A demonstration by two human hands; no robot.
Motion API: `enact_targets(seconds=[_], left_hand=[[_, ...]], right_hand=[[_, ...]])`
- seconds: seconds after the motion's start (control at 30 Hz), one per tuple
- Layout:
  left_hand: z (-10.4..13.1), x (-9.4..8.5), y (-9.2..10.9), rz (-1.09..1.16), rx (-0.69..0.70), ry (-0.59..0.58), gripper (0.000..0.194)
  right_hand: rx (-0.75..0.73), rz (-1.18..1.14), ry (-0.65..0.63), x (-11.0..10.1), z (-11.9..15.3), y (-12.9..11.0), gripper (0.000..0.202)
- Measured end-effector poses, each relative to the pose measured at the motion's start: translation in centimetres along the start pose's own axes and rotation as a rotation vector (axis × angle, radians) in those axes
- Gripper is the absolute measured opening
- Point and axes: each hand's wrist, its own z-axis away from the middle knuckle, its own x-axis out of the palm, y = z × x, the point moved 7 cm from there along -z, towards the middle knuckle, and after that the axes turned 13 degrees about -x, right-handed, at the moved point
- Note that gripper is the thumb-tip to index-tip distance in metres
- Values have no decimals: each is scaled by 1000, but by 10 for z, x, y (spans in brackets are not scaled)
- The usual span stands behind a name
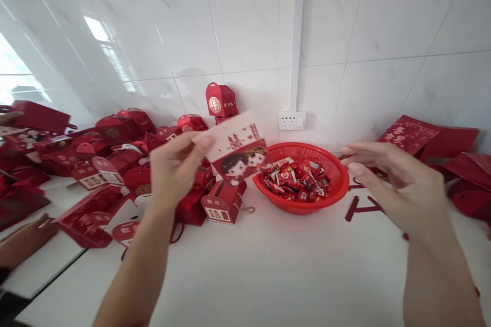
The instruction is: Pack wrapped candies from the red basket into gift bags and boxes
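Observation:
My left hand (174, 168) pinches a printed card (236, 150) between thumb and fingers, raised above the table. The card is white on top and red below, with two cartoon figures on it; whether it is a single sheet or a flat packet is unclear. My right hand (402, 184) hovers right of a red plastic basket (303, 207), its fingers stretched to the left, thumb apart, nothing visible in it. Red-wrapped sweets (299, 179) fill the lower part of the basket. Just below the card stands a small red gift box (224, 202) with a string loop.
Many red gift boxes (115, 127) crowd the table's left side. At far left, a co-worker's hand (28, 235) is near an open red box (86, 219). Red bags (412, 135) lie at right, beside red strips (364, 209). A tiled wall with a socket (292, 120) rises behind.

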Motion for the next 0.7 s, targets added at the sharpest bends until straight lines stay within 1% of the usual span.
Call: enact_targets(seconds=[0.1, 0.2, 0.27, 0.3, 0.37, 0.43, 0.47, 0.53, 0.57, 0.63, 0.7], left_hand=[[-12, -55, 4, -86, 11, 230, 17], [-25, -102, 4, -196, 27, 401, 17], [-38, -126, -1, -250, 37, 497, 15], [-47, -134, -6, -272, 27, 535, 13], [-71, -143, -24, -302, -84, 562, 12], [-98, -138, -42, -390, -187, 535, 17], [-111, -131, -53, -440, -244, 496, 23], [-135, -109, -75, -558, -352, 375, 33], [-143, -97, -86, -574, -379, 328, 36], [-155, -71, -104, -595, -410, 250, 40], [-161, -44, -118, -616, -407, 182, 37]], right_hand=[[-38, 25, 86, -15, -1, -6, 25], [-57, 46, 131, -23, -2, -11, 25], [-46, 48, 136, -24, -2, -11, 24], [-46, 48, 138, -24, -2, -11, 23], [-58, 52, 131, -23, -3, -11, 20], [-60, 89, 99, -20, -3, -11, 17], [-55, 115, 81, -19, -2, -10, 17], [-33, 163, 49, -18, -1, -8, 17], [-18, 178, 37, -18, 0, -7, 17], [11, 192, 19, -19, 2, -2, 18], [8, 204, 13, -22, 2, 1, 18]])
